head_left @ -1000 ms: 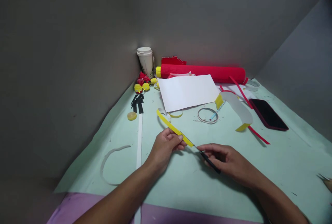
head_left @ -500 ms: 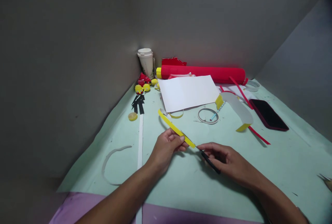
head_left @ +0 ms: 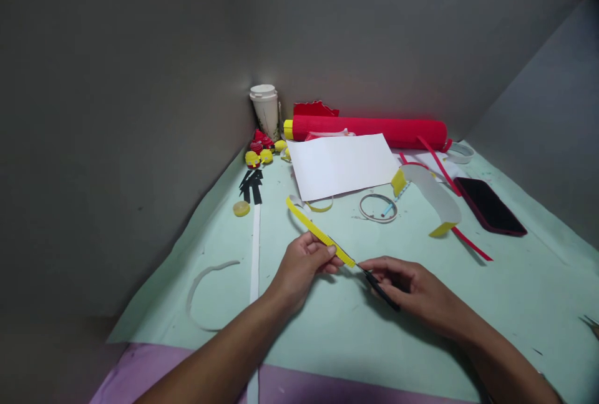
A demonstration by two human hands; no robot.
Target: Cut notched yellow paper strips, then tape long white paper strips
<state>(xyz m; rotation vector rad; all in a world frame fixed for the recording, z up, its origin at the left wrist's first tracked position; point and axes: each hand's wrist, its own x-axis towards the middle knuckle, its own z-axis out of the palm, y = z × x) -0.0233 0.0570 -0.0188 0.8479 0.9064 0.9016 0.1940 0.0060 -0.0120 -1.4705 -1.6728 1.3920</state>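
My left hand (head_left: pixel 299 270) pinches a narrow yellow corrugated paper strip (head_left: pixel 309 224) between thumb and fingers. The strip's far end curls up and away, showing a pale underside. In my right hand (head_left: pixel 407 285) is a pair of scissors (head_left: pixel 384 292) with black handles, closed in my fingers. Their blades point up and left, lying along the strip's near end and partly hidden by it. Both hands are above the pale green table cover. Beyond them a ring of tape (head_left: pixel 378 208) lies flat, with a thin light blue stick (head_left: pixel 387 209) inside it.
Behind are a white sheet (head_left: pixel 344 170), a red corrugated roll (head_left: pixel 369 131) and a white cup (head_left: pixel 265 113). Black strips (head_left: pixel 251 187) and a white strip (head_left: pixel 254 254) lie left. Right are a curled yellow-ended strip (head_left: pixel 433 198), a phone (head_left: pixel 491 205) and a metal-tipped tool (head_left: pixel 593 326).
The view has shifted slightly, so things on the table appear a little to the right. My hands, the scissors and the yellow strip keep nearly the same pose.
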